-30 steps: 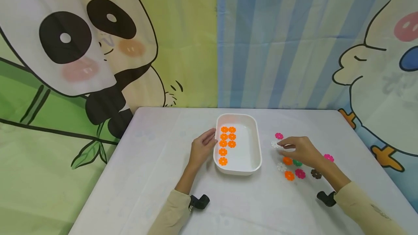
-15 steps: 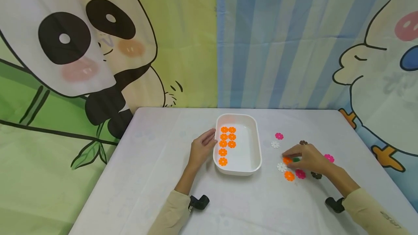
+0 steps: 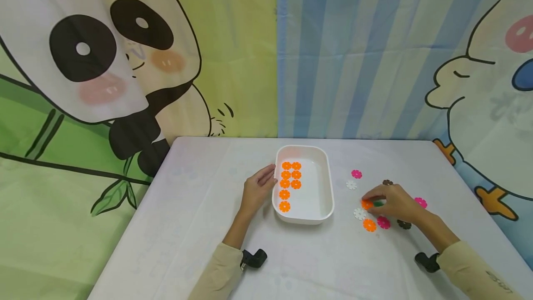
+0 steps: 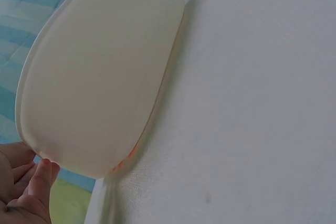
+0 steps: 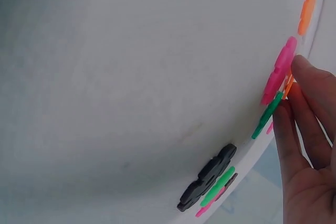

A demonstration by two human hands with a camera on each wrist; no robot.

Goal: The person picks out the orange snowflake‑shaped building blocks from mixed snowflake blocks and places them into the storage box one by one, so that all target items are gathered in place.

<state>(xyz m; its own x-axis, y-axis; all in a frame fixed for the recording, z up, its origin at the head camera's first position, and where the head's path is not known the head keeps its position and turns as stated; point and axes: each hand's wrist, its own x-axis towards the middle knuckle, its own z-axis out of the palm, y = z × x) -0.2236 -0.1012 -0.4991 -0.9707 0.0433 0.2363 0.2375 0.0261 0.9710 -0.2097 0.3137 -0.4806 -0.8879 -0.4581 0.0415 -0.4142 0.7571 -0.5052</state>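
In the head view a white tray point(image 3: 313, 189) stands mid-table, with two columns of orange flower-shaped discs point(image 3: 285, 194) along its left side. My left hand point(image 3: 255, 192) touches the tray's left side with its fingertips; in the left wrist view these fingertips point(image 4: 48, 167) meet the outer wall by the rim. To the right of the tray, my right hand point(image 3: 393, 203) pinches an orange flower-shaped disc point(image 3: 367, 204) between thumb and fingers. Just beside that disc, partly hidden by the hand, is a green flower-shaped disc point(image 5: 266, 116).
Around the right hand lie loose flower-shaped discs: a white disc point(image 3: 360, 214), an orange disc point(image 3: 369, 225), a pink disc point(image 3: 383, 222) and several more. A black disc point(image 3: 404, 224) is close under the right wrist. Printed curtains point(image 3: 316, 59) hang behind the table.
My right hand has moved from beside the far white disc toward me and to the right, and now pinches the orange disc. A brown disc behind the hand came into view. The left hand stays put.
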